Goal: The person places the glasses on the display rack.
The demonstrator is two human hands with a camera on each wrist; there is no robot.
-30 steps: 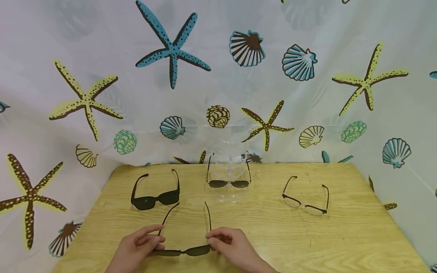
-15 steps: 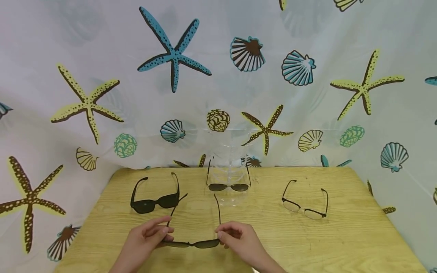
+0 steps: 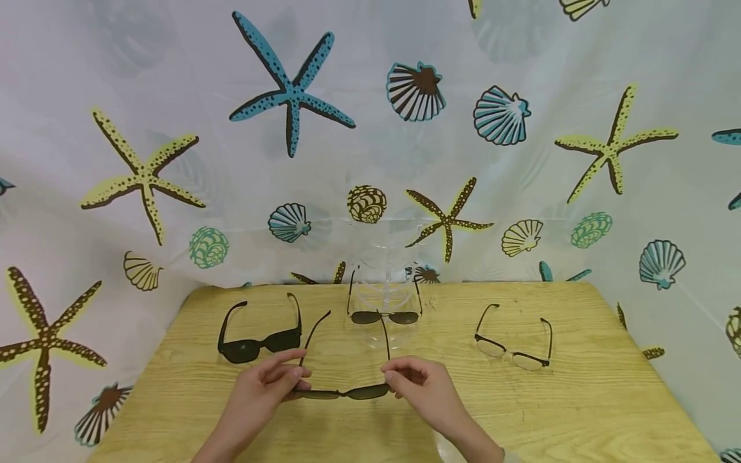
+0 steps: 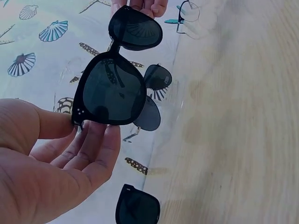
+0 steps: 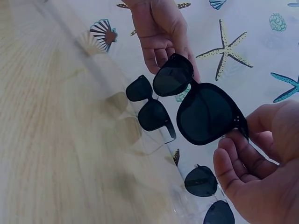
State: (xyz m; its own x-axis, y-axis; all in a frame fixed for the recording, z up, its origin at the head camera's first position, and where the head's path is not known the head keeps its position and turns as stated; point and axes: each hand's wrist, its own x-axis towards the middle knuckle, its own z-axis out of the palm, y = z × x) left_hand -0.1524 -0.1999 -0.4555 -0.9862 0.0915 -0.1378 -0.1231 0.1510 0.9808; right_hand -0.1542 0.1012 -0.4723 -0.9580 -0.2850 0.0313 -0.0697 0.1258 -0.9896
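- One left hand point(image 3: 262, 389), one right hand point(image 3: 427, 389): two from where I stand.
- Held sunglasses point(image 3: 365, 392), thick black sunglasses point(image 3: 269, 343), aviators point(image 3: 401, 317): three dark pairs.
- Clear glasses point(image 3: 512, 354): one pair, making four altogether.
- See-through stand point(image 3: 386, 296): one.
- Table point(image 3: 585, 405): one.
- Whole starfish point(image 3: 293, 94) on the cloth point(image 3: 365, 154): five, meaning one blue, two yellow, two brown.
- Whole round shells point(image 3: 366, 204) there: three, one brown, two green.
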